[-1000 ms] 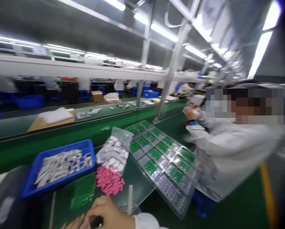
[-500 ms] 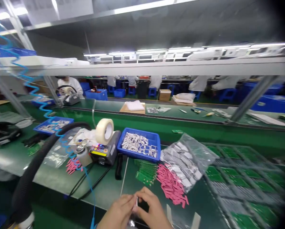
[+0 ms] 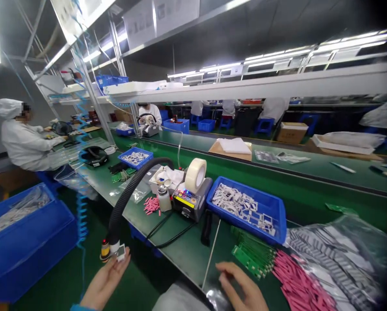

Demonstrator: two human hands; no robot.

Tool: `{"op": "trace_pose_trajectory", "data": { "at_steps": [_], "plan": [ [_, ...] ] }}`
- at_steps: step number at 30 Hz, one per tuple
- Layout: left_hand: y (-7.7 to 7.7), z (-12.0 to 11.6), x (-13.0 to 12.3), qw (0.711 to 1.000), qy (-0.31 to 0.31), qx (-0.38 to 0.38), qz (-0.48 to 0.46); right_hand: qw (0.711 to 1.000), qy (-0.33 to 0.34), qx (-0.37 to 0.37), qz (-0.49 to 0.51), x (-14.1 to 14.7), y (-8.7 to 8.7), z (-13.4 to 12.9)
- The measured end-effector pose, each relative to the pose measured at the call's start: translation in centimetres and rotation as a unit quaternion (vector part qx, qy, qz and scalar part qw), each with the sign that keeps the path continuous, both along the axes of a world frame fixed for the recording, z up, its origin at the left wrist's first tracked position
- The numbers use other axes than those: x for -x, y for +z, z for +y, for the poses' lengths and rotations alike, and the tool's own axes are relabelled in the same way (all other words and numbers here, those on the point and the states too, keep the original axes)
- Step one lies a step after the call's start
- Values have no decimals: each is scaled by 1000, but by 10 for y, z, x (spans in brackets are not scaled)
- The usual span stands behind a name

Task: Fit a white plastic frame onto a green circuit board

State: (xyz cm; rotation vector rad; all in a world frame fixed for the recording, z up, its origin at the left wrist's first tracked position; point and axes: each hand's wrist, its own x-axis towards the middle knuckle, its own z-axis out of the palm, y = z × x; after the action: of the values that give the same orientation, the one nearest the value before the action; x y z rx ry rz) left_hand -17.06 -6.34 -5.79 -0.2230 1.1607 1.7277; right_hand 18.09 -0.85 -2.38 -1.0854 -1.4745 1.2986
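Head view: two hands at a green bench [image 3: 187,250]. At near left, the left hand [image 3: 111,274] is palm up, its fingertips closed on a small white frame [image 3: 121,254] with a dark centre, beside the end of a black hose [image 3: 128,198]; whether frame and hose touch cannot be told. The hold from below probably leaves the dark centre uncovered. The right hand [image 3: 242,285], at the near edge, has its fingers apart and loosely curled, with nothing seen between them; green boards [image 3: 250,258] and pink strips [image 3: 300,283] lie near it, likely set there for easy reach.

Containers: the large blue tray [image 3: 281,216] holds loose white frames [image 3: 235,201], heaped more thickly toward its left end; its walls presumably stop light parts scattering. At right, a clear bag [image 3: 362,233] contains many white-and-grey pieces [image 3: 336,259] in rows. Farther left, a small tray [image 3: 145,162] bears white parts [image 3: 135,157]. At near left, a crate [image 3: 34,250] holds crumpled clear plastic [image 3: 15,211]. A tape roll [image 3: 191,175] stands on edge upon a dark device [image 3: 196,207], a bottle [image 3: 164,202] beside it.
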Motion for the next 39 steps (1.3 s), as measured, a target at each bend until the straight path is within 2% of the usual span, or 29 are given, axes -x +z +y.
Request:
{"op": "trace_pose_trajectory", "data": {
  "at_steps": [2,4,10,13,16,20,23,26,29,32,35,36,37,39],
  "plan": [
    [1,-11,13,1000,5,12,-10,977,-36,168,129,13,11,19],
    [0,-20,19,999,-11,34,-25,944,-63,251,202,32,18,39],
    [0,-26,32,996,-79,46,16,860,-123,415,272,97,19,78],
    [-2,-22,37,995,-79,39,35,833,-178,428,303,120,19,86],
    [-10,-21,27,988,-142,40,39,823,-214,415,325,133,20,92],
    [-20,-24,-6,962,-262,57,-52,823,-247,394,326,140,17,97],
    [-22,-21,-32,942,-316,38,-111,830,-260,379,316,143,13,103],
    [-18,-9,-55,927,-354,5,-122,844,-253,364,303,146,12,107],
    [-7,11,-76,933,-340,-27,-114,872,-200,342,289,144,24,98],
    [12,30,-93,939,-316,-58,-124,912,-70,295,275,126,49,66],
    [36,44,-110,929,-328,-101,-138,950,52,210,225,89,77,24],
    [45,46,-117,925,-334,-115,-143,969,81,146,182,74,85,11],
    [54,48,-124,919,-343,-128,-150,988,95,46,110,58,91,0],
    [71,50,-141,903,-367,-149,-167,991,69,-115,-27,32,101,-17]
  ]
}}
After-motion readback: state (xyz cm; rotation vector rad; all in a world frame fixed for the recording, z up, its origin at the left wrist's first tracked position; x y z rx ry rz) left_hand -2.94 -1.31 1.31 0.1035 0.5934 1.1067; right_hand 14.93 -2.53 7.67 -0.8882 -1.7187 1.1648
